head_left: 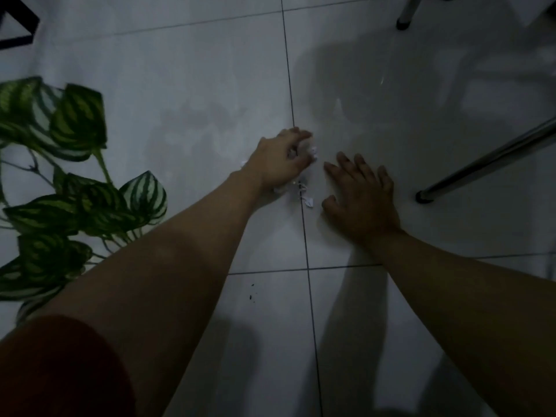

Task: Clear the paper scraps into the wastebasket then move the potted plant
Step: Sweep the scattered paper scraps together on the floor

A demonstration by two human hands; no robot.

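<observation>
Left grip (281,159) over paper scraps (304,195) (some beside wrist)

No text, label, brand, number or sign can be read anywhere in this dim view. The white paper scraps (307,201) on the tiled floor (192,85) are too small and blurred to show any print, and the chrome chair legs (481,167) and the plant's striped leaves (75,121) carry no markings.

Pale tiled floor (186,85) with dark grout lines; metal chair legs (487,161) stand at right.
</observation>
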